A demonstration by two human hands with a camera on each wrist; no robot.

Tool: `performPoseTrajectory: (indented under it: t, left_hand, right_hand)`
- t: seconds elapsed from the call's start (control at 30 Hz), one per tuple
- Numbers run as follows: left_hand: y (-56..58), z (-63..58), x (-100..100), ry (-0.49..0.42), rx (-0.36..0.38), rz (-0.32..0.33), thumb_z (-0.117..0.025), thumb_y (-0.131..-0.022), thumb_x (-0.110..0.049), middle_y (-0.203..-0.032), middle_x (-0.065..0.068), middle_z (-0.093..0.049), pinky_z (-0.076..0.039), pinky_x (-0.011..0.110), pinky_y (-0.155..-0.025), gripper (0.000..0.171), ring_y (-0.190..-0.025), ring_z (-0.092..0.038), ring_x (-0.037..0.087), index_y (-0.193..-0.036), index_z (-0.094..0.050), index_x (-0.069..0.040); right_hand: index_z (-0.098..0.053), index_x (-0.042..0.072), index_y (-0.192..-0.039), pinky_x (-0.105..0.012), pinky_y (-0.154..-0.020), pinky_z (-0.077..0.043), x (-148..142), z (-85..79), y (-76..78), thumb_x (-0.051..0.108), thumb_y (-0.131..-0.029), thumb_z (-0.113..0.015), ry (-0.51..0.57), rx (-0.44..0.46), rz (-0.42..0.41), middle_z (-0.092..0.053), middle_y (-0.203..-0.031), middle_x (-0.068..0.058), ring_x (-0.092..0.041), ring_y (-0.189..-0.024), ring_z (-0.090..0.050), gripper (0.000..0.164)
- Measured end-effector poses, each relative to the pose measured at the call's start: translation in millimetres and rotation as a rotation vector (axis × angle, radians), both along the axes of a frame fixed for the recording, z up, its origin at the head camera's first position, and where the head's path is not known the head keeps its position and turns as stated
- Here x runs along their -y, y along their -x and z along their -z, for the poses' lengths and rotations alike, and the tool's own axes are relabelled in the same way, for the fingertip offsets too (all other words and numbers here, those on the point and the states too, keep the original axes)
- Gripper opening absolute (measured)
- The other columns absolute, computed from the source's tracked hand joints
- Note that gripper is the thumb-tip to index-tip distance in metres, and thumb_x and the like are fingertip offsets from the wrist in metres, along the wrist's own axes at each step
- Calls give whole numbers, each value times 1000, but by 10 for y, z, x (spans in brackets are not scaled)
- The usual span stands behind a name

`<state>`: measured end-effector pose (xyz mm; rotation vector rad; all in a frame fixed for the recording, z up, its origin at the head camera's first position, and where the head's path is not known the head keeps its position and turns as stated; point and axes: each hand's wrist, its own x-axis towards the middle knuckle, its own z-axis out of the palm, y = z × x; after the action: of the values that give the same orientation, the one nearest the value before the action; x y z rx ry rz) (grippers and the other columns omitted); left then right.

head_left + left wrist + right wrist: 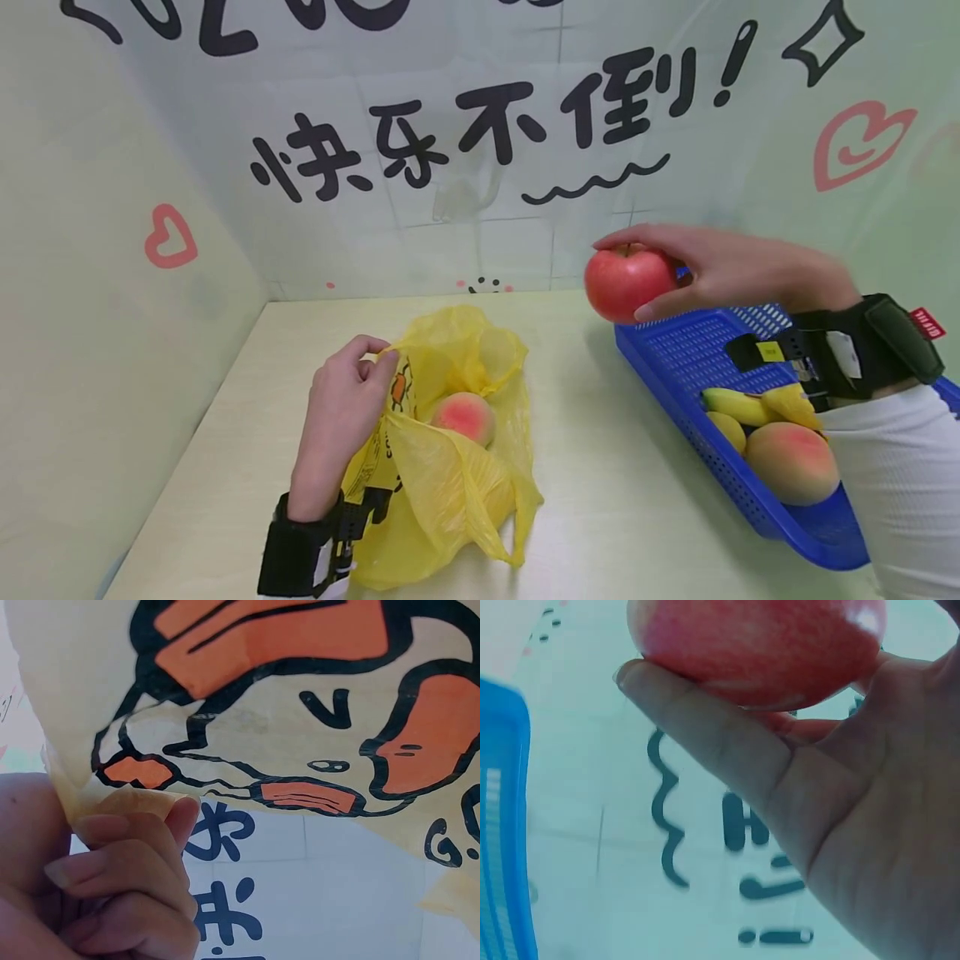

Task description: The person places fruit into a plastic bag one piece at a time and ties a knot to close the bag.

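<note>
A red apple is gripped between the thumb and fingers of my right hand, up in the air over the left rim of the blue basket. The right wrist view shows the same apple above the thumb. My left hand pinches the left edge of the mouth of a yellow plastic bag. Close up, the left wrist view has the fingers curled on the printed plastic. Inside the bag's opening a peach is visible; the rest of the contents is hidden by plastic.
The blue basket stands at the right, partly covered by my right arm. It holds a banana, a yellow-green fruit and another peach. Behind the pale table rises a printed backdrop.
</note>
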<state>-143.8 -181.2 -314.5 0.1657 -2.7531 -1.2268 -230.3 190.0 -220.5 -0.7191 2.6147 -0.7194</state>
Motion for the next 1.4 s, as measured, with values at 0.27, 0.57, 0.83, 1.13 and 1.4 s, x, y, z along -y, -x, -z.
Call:
performPoseTrajectory:
  t: [0.27,0.57,0.83,1.13,1.4]
  left_hand:
    - [-1,-7,-6,-4,3,0,-52,-101,-25,-55,-1,-38,-31,27,-44,23,-45,-37,19,-113,-64,-9]
    - [1,-9,-6,-4,1,2,-52,-101,-26,-56,-1,-39,-31,28,-44,24,-45,-38,20,-114,-64,-9]
    - [0,-12,-7,-5,-1,4,-52,-101,-26,-55,-1,-39,-32,28,-44,24,-45,-38,20,-113,-64,-9]
    - [-7,-11,-8,-17,5,4,-52,-101,-26,-56,-1,-38,-31,28,-44,25,-45,-37,20,-115,-64,-9]
    - [-8,-6,-7,-6,0,9,-52,-101,-26,-56,-1,-38,-31,27,-44,24,-45,-37,21,-114,-64,-10]
  right_hand:
    - [-47,29,-136,-42,-84,-57,400,114,52,28,-73,-84,16,2,-104,-53,-135,-4,-30,-122,-51,74]
    - [-47,31,-132,-35,-81,-58,716,285,101,31,-68,-87,-16,59,-184,-57,-129,0,-25,-118,-54,75]
    - [-47,28,-133,-35,-83,-58,949,430,80,25,-69,-85,-23,126,-257,-56,-130,0,-24,-119,-52,75]
    - [-45,25,-133,-32,-83,-58,1187,619,53,20,-71,-84,-49,178,-304,-56,-128,-2,-23,-117,-54,74]
    - [-45,26,-132,-31,-84,-57,1376,789,47,15,-71,-83,-85,177,-335,-56,-127,-3,-21,-116,-55,73]
